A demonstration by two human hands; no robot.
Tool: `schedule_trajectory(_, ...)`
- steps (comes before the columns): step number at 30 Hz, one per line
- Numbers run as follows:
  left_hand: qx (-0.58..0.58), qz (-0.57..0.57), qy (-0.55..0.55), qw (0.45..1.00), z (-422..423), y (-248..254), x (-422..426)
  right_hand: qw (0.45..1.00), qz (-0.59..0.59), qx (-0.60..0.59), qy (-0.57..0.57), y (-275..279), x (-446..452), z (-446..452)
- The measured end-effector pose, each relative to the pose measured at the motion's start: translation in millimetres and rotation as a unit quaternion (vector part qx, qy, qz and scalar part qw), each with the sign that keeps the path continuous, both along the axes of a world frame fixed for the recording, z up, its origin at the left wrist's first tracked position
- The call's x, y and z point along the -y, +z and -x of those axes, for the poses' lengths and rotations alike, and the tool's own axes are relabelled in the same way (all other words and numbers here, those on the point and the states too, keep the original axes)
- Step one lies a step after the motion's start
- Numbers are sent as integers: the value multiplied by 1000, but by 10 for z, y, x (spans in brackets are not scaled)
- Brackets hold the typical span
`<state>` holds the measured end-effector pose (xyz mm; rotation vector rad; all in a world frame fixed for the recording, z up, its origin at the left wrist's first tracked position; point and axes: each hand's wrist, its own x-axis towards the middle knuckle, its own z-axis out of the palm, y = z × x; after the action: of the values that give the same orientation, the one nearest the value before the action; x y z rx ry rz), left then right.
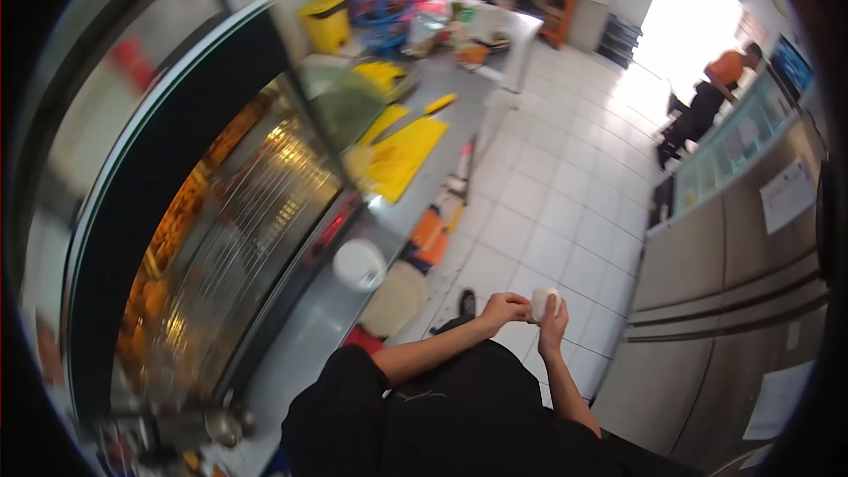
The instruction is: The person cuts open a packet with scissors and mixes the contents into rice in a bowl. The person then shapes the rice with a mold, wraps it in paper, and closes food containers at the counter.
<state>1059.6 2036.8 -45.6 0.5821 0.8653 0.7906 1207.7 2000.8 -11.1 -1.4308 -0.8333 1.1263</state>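
Observation:
A small whitish, rounded piece (545,304) is held in front of my body, above the tiled floor. My right hand (554,325) is closed round its right side. At its left edge, my left hand (506,310) has its fingers pinched together near the piece; whether they grip part of it is too small to tell. Left of my hands, a white round container (359,265) stands on the metal counter (305,322), beside a lit glass display case (256,238) with orange-brown food inside.
Yellow sheets (406,157) and a yellow-handled knife (439,104) lie on the counter farther up. Steel refrigerator doors (680,300) line the right side. Another person in an orange top (727,69) bends near the bright doorway. Colored baskets (380,13) stand at the back.

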Motion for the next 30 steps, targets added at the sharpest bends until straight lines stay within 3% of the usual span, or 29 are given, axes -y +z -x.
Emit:
schedule_trajectory(3, -45, -7, -71, 996, -364, 101, -1101, 997, 30, -59, -49, 78, -810, -352)
schedule_trajectory(6, -99, -18, -160, 982, -642, 515, -2128, 986, 50, -143, -62, 210, -1653, -698)
schedule_trajectory(8, -126, -70, -208, 968, -840, 466, -2735, 979, 52, -191, -49, 171, -2176, -965)
schedule_trajectory(11, -152, -112, -266, 945, -961, 445, -3707, 981, 94, -169, -3, 105, -3133, -1192)
schedule_trajectory(17, -56, -92, -166, 980, -1071, 293, -5666, 988, 78, -105, 81, -15, -5807, -1623)
schedule_trajectory(19, -26, -59, -95, 993, -1003, 298, -6316, 987, 48, -12, 151, 47, -6921, -1644)
schedule_trajectory(25, -127, -99, 76, 984, -628, 437, -7777, 947, -55, 141, 283, 649, -9953, -591)
schedule_trajectory(30, -164, -20, 196, 966, -281, 226, -8502, 902, -87, 228, 356, 366, -11647, 560)
